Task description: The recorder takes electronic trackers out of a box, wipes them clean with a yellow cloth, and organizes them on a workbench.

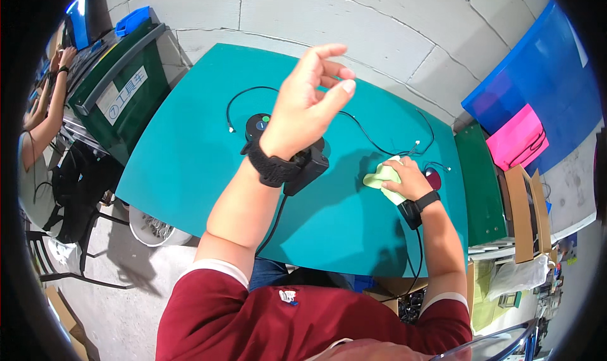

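Observation:
My left hand (310,98) is raised above the green table (316,228), fingers loosely curled and apart, nothing in them. Below it, partly hidden by my wrist, lies a black round device (255,126) with a green spot on top. A thin black cable (245,91) curves out beside it. At the right of the table, my right hand (410,179) grips a light yellow-green cloth (379,175) on the tabletop. Just past that hand sits a small dark red rounded object (433,178), partly covered by the hand. Another thin cable (367,133) with small white connectors runs behind the cloth.
A grey block wall (303,13) closes off the far side. To the right stand a pink bag (520,136) and an open cardboard box (523,215). On the left are a green cart (120,95), a white bucket (155,231), a black chair (85,272) and another person's arm (49,117).

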